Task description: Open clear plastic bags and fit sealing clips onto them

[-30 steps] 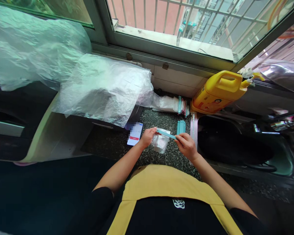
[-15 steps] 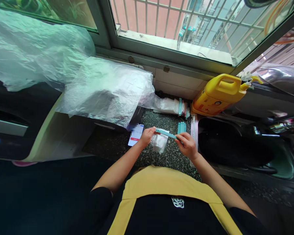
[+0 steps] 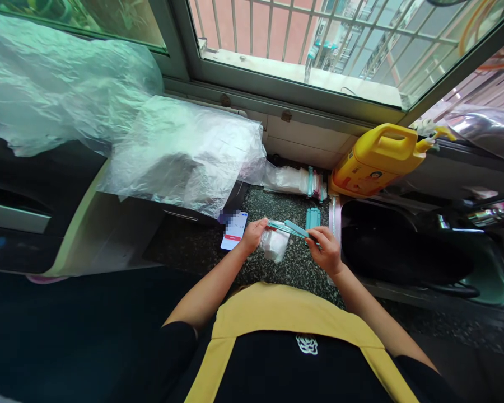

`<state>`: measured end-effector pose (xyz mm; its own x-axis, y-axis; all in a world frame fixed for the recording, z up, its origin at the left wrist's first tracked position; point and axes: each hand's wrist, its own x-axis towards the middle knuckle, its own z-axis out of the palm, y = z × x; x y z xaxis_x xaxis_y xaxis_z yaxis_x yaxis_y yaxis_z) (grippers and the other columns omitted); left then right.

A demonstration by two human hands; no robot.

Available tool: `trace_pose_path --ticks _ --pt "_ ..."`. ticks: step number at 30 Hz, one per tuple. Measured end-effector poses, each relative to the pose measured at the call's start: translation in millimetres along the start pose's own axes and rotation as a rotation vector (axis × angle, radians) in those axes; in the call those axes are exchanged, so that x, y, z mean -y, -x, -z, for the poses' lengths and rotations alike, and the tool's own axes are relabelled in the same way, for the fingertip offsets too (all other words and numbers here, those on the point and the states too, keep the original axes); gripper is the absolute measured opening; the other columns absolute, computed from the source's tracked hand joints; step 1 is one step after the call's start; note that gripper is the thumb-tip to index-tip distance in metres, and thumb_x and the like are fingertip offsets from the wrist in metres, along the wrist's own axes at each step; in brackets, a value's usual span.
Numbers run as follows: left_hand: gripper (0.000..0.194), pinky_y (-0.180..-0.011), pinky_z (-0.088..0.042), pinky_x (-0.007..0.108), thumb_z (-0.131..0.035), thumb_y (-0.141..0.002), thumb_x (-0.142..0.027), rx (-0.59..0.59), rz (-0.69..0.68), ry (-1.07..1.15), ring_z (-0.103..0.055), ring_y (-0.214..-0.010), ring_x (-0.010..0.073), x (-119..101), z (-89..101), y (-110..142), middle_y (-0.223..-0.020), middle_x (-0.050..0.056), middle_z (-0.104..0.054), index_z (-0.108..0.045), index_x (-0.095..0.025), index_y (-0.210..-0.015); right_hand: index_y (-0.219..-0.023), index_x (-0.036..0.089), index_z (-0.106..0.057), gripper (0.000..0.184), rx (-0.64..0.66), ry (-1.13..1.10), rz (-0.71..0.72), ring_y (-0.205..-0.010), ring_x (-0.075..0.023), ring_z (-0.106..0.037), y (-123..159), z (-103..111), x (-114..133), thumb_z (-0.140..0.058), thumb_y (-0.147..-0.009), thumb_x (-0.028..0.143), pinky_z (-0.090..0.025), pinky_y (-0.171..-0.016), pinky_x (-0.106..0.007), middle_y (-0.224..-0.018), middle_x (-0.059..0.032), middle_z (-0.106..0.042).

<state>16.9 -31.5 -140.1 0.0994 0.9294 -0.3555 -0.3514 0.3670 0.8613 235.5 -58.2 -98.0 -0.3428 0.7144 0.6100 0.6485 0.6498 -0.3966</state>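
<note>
A teal bag-sealing clip spans the gap between my two hands, its two long strips spread apart toward the right. My left hand is closed, pinching the clip's left end beside a small clear plastic bag. The bag hangs or lies just below the clip; I cannot tell which. At the clip's right end, my right hand grips it between thumb and fingers. Just above that hand, several more teal clips lie side by side on the dark speckled counter.
A phone lies left of my left hand. Behind is a clipped plastic bag bundle. A yellow jug with a pump stands by the black sink at right. Large plastic sheeting covers things at left.
The clip's two strips were together and now stand apart, the upper one lifted at its right part. Both hands have stayed in nearly the same place.
</note>
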Motion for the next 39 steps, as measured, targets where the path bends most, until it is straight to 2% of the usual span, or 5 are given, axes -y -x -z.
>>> trace_pose_path --ticks 9,16,26,39 --pt "0.038 -0.06 -0.043 0.026 -0.062 -0.074 -0.047 0.016 -0.018 -0.008 -0.055 -0.054 0.013 -6 4.1 1 -0.055 0.003 -0.065 -0.066 -0.013 -0.057 -0.1 0.021 -0.058 0.014 -0.089 -0.025 -0.021 -0.071 -0.0151 -0.06 0 2 3 -0.052 -0.087 0.019 -0.051 -0.057 -0.027 -0.083 -0.0054 -0.06" --pt "0.042 -0.065 -0.045 0.029 -0.057 -0.076 -0.052 0.034 -0.034 -0.071 -0.062 -0.064 0.0185 -5 7.9 -1 -0.06 0.006 -0.067 -0.067 -0.014 -0.06 -0.099 0.021 -0.057 0.013 -0.109 -0.061 -0.064 -0.069 -0.0138 -0.057 2 5 2 -0.051 -0.087 0.019 -0.049 -0.058 -0.027 -0.084 -0.0047 -0.06" --pt "0.038 -0.062 -0.044 0.028 -0.054 -0.079 -0.043 0.012 -0.027 -0.062 -0.061 -0.061 0.0182 -6 8.9 -2 -0.059 0.007 -0.067 -0.067 -0.015 -0.058 -0.092 0.021 -0.056 0.007 -0.196 -0.068 -0.066 -0.071 -0.015 -0.058 0 8 4 -0.052 -0.087 0.019 -0.051 -0.063 -0.03 -0.081 -0.0037 -0.059" --pt "0.038 -0.059 -0.042 0.027 -0.048 -0.081 -0.037 -0.011 -0.002 -0.068 -0.055 -0.057 0.016 -14 9.0 -3 -0.058 0.007 -0.066 -0.067 -0.015 -0.056 -0.098 0.023 -0.054 0.013 -0.282 -0.234 -0.157 -0.085 -0.0195 -0.062 10 3 -4 -0.053 -0.086 0.018 -0.054 -0.075 -0.038 -0.088 -0.0056 -0.062"
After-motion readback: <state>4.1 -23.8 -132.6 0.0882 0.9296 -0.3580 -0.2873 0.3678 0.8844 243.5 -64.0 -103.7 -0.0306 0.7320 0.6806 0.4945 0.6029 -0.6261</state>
